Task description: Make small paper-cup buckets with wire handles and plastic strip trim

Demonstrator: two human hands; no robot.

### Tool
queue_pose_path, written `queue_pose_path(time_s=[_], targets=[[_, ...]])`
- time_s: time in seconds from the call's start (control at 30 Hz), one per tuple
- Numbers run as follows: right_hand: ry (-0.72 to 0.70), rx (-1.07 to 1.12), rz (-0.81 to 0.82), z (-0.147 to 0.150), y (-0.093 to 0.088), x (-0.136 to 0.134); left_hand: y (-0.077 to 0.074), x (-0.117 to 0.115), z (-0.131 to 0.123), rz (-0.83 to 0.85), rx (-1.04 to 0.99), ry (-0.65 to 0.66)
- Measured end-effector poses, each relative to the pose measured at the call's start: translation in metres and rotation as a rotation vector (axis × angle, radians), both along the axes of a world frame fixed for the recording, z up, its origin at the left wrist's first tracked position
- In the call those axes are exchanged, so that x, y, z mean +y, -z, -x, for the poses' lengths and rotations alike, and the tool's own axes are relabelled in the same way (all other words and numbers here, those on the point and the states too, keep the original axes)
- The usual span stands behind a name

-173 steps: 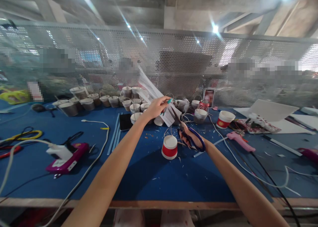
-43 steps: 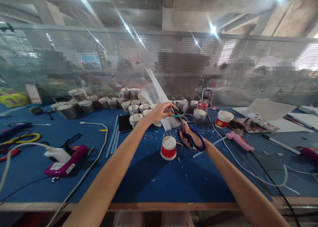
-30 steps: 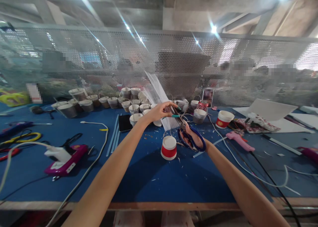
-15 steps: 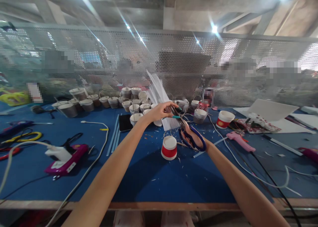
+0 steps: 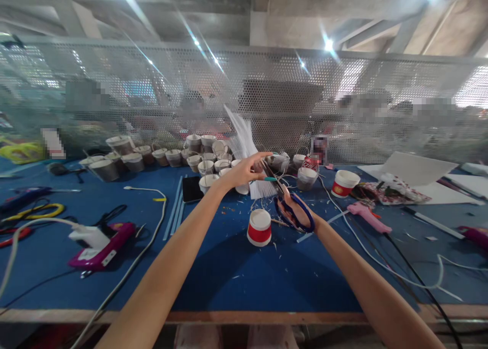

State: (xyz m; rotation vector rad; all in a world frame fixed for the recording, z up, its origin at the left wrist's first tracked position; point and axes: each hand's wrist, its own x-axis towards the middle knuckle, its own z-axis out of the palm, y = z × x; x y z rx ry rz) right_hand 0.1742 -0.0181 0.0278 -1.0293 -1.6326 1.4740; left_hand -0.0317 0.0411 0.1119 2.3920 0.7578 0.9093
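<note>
Fingers (image 5: 257,160): L hand (image 5: 239,172) pinches strips (image 5: 244,139), R hand (image 5: 296,214) grips scissors (image 5: 307,214)

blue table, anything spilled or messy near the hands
Yes: small white clippings lie scattered on the blue table around the red and white cup, below the white strip bundle in the left hand and the scissors in the right hand.

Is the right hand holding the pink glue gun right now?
No, the right hand grips blue-handled scissors; the pink glue gun lies on the blue table.
</note>
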Motion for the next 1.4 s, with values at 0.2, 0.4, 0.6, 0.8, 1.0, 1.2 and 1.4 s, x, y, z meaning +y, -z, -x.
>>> queue_pose_path(time_s=[0.2,0.4,0.6,0.8,1.0,1.2,1.4], targets=[[-0.024,0.022,0.029,0.001,-0.002,-0.002,0.002,0.003,0.001,0.040,-0.053,0.002],[-0.006,0.022,0.129,0.002,-0.006,-0.004,0.000,0.003,0.004,0.081,-0.154,-0.025],[-0.022,0.027,0.250,0.002,-0.006,-0.005,0.002,0.006,0.001,0.076,-0.259,-0.040],[-0.017,0.042,0.192,0.004,-0.005,-0.004,0.002,0.008,0.003,-0.037,-0.213,-0.089],[0.016,0.025,0.204,0.005,-0.010,-0.006,-0.001,0.007,0.009,0.019,-0.138,-0.063],[-0.006,0.016,0.215,0.002,-0.009,-0.005,-0.003,0.004,0.012,0.092,-0.125,-0.030],[-0.045,0.007,0.202,0.001,-0.008,-0.005,-0.007,-0.001,0.013,0.155,-0.104,0.037]])
